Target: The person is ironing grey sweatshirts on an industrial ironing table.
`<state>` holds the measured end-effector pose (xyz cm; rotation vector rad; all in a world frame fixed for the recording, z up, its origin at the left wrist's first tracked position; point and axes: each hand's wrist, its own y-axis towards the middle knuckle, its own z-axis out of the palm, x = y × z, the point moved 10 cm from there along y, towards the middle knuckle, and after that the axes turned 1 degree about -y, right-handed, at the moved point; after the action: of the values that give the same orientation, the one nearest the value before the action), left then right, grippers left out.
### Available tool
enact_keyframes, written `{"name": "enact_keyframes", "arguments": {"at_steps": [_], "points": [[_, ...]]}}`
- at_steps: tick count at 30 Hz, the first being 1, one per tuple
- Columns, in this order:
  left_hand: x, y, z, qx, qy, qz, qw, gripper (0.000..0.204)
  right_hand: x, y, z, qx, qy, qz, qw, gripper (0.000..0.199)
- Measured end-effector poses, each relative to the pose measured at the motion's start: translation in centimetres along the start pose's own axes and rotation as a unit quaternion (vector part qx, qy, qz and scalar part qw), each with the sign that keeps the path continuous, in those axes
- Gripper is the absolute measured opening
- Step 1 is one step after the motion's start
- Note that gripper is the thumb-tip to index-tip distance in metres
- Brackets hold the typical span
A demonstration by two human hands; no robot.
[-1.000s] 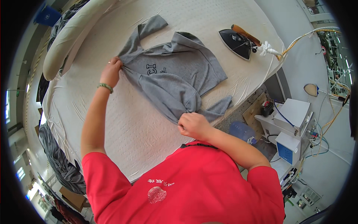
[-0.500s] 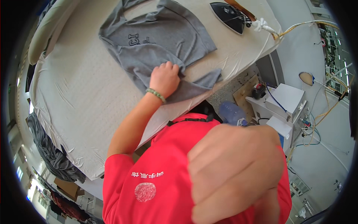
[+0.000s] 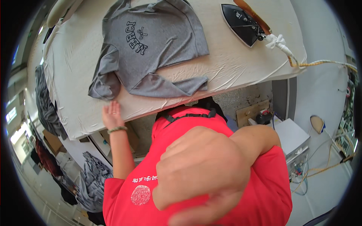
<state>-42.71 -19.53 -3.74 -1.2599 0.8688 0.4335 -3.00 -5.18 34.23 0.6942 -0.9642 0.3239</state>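
Observation:
A grey sweatshirt point(image 3: 162, 41) with dark lettering and a small bow motif lies spread on the pale cloth-covered ironing table point(image 3: 81, 56). One sleeve stretches along the table's near edge; the other is folded beside the body at the left. My left hand point(image 3: 112, 115), with a beaded bracelet at the wrist, is at the near edge just below the folded sleeve, fingers stretched out and holding nothing. Close up in front of my red shirt is my right hand point(image 3: 201, 165), curled and partly blurred. Its palm side is hidden, so anything inside it cannot be seen.
A black iron point(image 3: 241, 24) with a brown handle rests at the table's far right, its cloth-wrapped cord point(image 3: 277, 40) trailing right. Grey garments point(image 3: 49, 105) hang beyond the left edge, with more grey cloth point(image 3: 92, 180) lower down. A white cabinet point(image 3: 288, 135) stands at the right.
My left hand has come off the sweatshirt and moved left to the table's near edge. The sweatshirt now lies flatter, with its lettering fully showing. My right hand has shifted left.

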Motion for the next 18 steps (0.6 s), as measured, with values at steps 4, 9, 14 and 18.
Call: {"name": "enact_keyframes", "arguments": {"at_steps": [4, 9, 14, 18], "points": [[13.3, -14.3, 7.7, 0.144, 0.090, -0.115, 0.979, 0.032, -5.3, -4.2, -6.1, 0.025, -0.285, 0.074, 0.955, 0.010], [14.4, -17.6, 11.3, 0.117, -0.009, -0.063, 0.991, 0.023, -18.3, -15.5, -19.4, 0.031, -0.587, 0.220, 0.779, 0.033], [6.4, -14.8, 3.7, 0.143, 0.432, 0.113, 0.883, 0.035, -23.1, -20.4, -20.3, 0.135, -0.453, 0.374, 0.798, 0.043], [1.7, -9.0, -3.3, 0.106, 0.502, 0.076, 0.855, 0.055, -21.9, -17.6, -24.3, -0.104, -0.367, 0.379, 0.843, 0.039]]}}
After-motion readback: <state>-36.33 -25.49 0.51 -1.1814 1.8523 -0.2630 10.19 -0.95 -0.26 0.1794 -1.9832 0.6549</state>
